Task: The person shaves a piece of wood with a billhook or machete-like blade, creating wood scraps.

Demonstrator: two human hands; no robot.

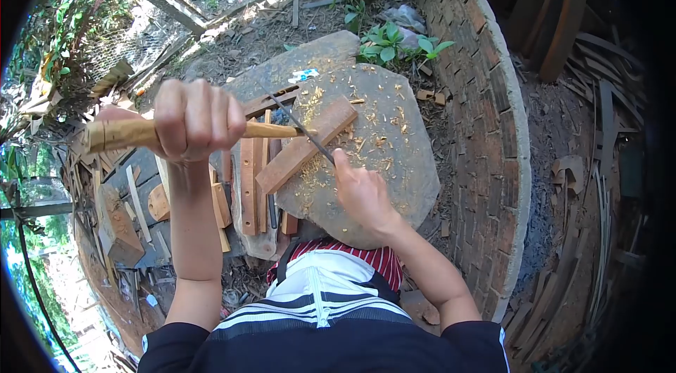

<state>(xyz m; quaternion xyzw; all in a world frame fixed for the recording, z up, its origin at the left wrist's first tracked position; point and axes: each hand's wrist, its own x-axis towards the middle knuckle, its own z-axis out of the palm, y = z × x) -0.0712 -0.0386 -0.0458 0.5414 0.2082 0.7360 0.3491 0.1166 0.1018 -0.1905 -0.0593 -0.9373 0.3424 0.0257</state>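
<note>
My left hand (pixel 196 122) is closed around a pale, peeled wooden stick (pixel 260 130), raised toward the camera. The stick's thick end juts out left of the fist and its thinner end points right. In my right hand (pixel 364 198) is a knife with a long, thin dark blade (pixel 292 119), its handle hidden in the fingers. Blade and stick tip cross above a brown rectangular wood block (pixel 306 151). This block lies slantwise on a grey, flat-topped slab (pixel 405 183), among scattered yellow wood shavings (pixel 380 139).
Left of the slab lie several brown wood pieces with holes (pixel 250 193) and a rounded wooden piece (pixel 159 203). A curved brick wall (pixel 486 141) stands on the right, with scrap wood strips (pixel 605 112) beyond it. Green plants (pixel 391 46) grow behind the slab.
</note>
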